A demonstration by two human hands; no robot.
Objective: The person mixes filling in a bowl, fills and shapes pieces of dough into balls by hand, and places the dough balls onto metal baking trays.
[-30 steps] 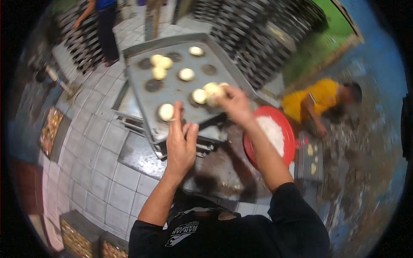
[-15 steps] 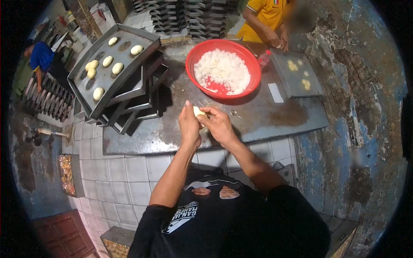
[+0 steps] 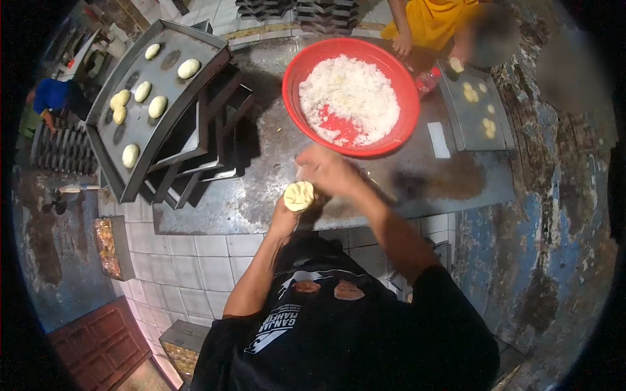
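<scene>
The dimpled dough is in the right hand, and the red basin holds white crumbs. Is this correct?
Not quite: the head view shows the dimpled dough in the left hand, not the right hand. The red basin does hold white crumbs.

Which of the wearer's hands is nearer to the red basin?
Right. The right hand is close by the near edge of the red basin; the left hand is farther back, toward the wearer's body, holding a dough piece.

Bakery workshop: dough pieces (image 3: 157, 107) atop stacked metal trays (image 3: 176, 96), big red basin (image 3: 407, 91), worn worktable (image 3: 261, 210).
</scene>
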